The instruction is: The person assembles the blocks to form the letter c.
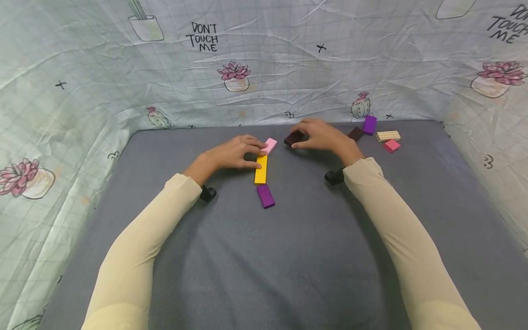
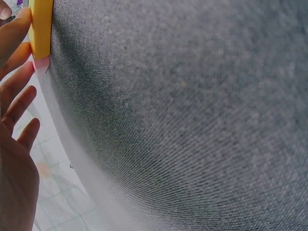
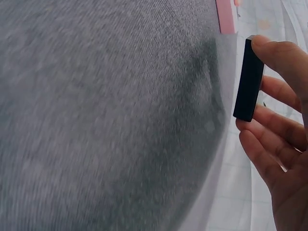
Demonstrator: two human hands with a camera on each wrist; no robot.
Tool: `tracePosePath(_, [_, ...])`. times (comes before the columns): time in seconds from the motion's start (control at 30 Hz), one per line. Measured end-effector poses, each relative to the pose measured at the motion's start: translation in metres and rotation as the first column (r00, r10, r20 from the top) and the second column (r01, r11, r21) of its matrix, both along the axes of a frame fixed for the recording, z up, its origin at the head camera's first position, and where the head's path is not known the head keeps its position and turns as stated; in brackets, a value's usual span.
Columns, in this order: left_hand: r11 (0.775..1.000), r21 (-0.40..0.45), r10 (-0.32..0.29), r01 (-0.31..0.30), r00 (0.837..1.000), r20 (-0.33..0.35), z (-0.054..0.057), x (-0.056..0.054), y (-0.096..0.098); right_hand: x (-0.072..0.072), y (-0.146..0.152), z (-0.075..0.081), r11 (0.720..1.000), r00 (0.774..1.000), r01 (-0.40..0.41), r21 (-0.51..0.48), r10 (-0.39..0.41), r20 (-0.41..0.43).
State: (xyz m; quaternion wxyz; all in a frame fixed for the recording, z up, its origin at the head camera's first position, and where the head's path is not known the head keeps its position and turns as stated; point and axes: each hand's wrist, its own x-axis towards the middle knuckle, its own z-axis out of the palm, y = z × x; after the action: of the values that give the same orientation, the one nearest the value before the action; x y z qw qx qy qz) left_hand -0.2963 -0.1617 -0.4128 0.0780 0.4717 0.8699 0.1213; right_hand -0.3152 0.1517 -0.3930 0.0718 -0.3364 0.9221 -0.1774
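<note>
Between thumb and fingertips, my right hand (image 1: 319, 135) pinches a dark brown block (image 1: 294, 138); the right wrist view shows the same brown block (image 3: 248, 82) upright on end between thumb and fingers. My left hand (image 1: 235, 152) rests its fingertips on a yellow block (image 1: 261, 172) and on the near left side of a pink block (image 1: 270, 146). Its fingers are mostly straight. The pink block tilts off the yellow one's far end. A purple block (image 1: 266, 196) lies at the yellow block's near end, slanting to the right.
Right of my right hand lie another dark brown block (image 1: 355, 134), a second purple block (image 1: 370, 125), a plain wood block (image 1: 388, 136) and a coral block (image 1: 392, 145). A printed cloth (image 1: 272, 101) rises behind the grey table (image 1: 305, 256).
</note>
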Motion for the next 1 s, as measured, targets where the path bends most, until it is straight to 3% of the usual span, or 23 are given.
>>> tracePosePath(0.53, [0.998, -0.051, 0.021, -0.021, 1.0, 0.002, 0.002, 0.001, 0.002, -0.011, -0.016, -0.005, 0.999, 0.999, 0.032, -0.005, -0.032, 0.001])
tracePosePath(1.0, [0.997, -0.071, 0.017, -0.019, 1.0, -0.022, 0.003, 0.003, 0.002, -0.021, -0.031, -0.005, 0.99, 0.993, 0.11, 0.082, -0.114, 0.041])
